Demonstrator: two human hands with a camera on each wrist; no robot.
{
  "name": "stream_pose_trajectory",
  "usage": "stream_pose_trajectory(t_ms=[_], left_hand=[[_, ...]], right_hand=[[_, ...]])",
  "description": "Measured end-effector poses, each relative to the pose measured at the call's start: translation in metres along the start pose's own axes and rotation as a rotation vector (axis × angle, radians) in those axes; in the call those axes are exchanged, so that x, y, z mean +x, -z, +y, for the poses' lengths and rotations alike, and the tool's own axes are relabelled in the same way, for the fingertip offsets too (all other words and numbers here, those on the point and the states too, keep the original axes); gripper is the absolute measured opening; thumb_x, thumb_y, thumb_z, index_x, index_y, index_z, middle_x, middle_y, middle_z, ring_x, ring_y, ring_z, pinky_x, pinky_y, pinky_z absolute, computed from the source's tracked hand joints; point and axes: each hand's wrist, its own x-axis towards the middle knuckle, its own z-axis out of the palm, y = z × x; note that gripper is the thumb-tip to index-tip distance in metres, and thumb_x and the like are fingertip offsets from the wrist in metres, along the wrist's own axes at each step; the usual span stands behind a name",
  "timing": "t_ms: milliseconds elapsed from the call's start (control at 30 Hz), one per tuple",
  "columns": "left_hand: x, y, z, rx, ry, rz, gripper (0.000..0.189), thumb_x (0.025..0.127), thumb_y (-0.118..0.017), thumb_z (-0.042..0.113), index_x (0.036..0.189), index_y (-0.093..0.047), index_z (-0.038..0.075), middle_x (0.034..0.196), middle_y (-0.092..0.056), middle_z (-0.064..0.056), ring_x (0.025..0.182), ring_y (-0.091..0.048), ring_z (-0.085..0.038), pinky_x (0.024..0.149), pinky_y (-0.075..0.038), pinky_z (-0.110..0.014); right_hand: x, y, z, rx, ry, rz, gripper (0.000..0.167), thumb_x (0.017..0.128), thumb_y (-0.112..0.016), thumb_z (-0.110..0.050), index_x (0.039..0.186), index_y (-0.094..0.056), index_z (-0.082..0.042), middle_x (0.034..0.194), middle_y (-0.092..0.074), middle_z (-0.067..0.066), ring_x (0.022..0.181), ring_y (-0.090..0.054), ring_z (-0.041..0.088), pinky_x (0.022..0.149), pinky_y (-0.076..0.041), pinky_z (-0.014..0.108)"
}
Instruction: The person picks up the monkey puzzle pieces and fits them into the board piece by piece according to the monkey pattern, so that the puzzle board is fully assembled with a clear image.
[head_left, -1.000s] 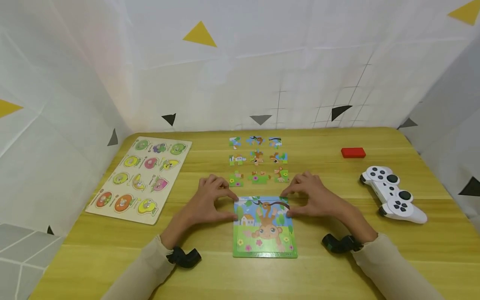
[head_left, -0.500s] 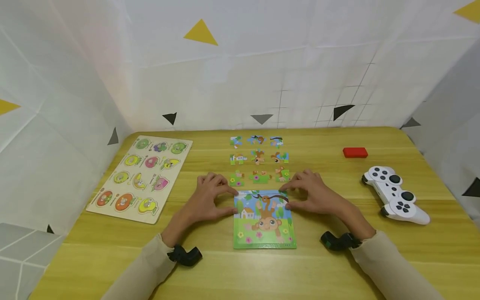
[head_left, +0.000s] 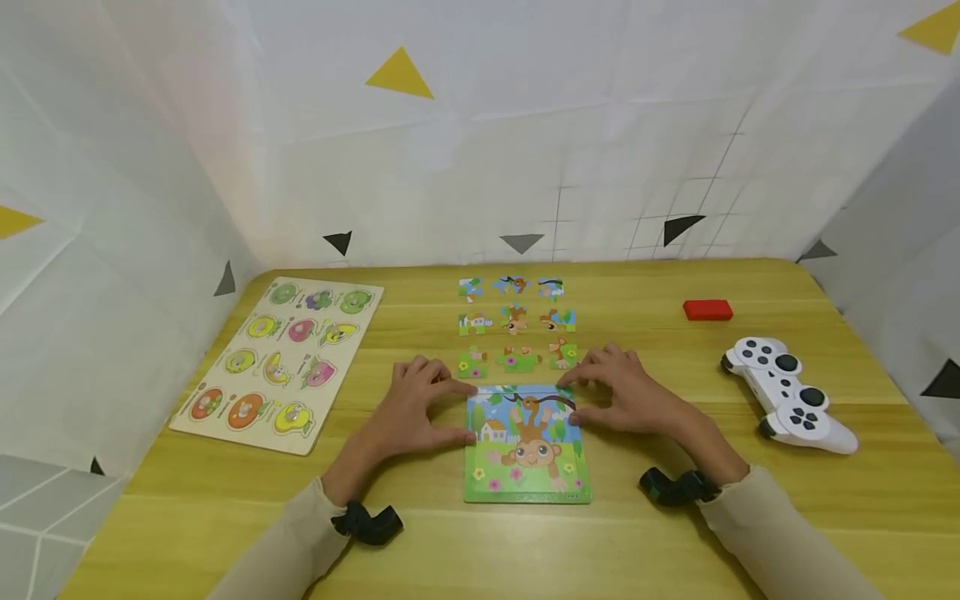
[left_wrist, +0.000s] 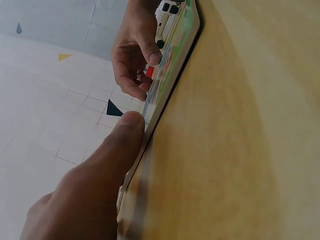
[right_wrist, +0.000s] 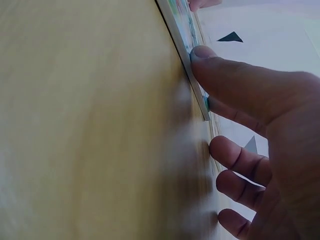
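A square puzzle board point(head_left: 527, 475) with a monkey hanging from a branch lies in front of the person, its picture face up. My left hand point(head_left: 416, 410) holds its upper left corner, index finger at the top and thumb on the left side. At the upper right corner, my right hand point(head_left: 622, 390) grips the board the same way. The left wrist view shows the left thumb point(left_wrist: 131, 122) against the board's edge. In the right wrist view the right thumb point(right_wrist: 204, 53) presses the rim, and the other fingers are curled beyond the corner.
Several loose jigsaw pieces point(head_left: 517, 321) lie in three rows just beyond the board. A wooden fruit board point(head_left: 247, 367) lies at the left. On the right are a white game controller point(head_left: 783, 392) and a red block point(head_left: 707, 310). White cloth walls surround the wooden table point(head_left: 637, 550).
The monkey board has slid a little away from the person, toward the loose pieces, with both hands staying on its upper corners. The view has tilted slightly.
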Motion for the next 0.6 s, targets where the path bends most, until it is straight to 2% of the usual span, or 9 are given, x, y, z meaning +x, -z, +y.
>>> stream_pose_trajectory(t_ms=[600], left_hand=[[-0.0002, -0.0003, -0.0005, 0.002, -0.003, 0.009, 0.059, 0.077, -0.076, 0.067, 0.128, -0.069, 0.039, 0.109, -0.055, 0.006, 0.104, -0.044, -0.015, 0.09, -0.026, -0.043]], right_hand=[[0.0001, -0.002, -0.001, -0.008, 0.006, 0.0, 0.037, 0.083, -0.084, -0.04, 0.117, -0.072, -0.031, 0.097, -0.058, -0.007, 0.097, -0.044, 0.018, 0.084, -0.023, 0.041]])
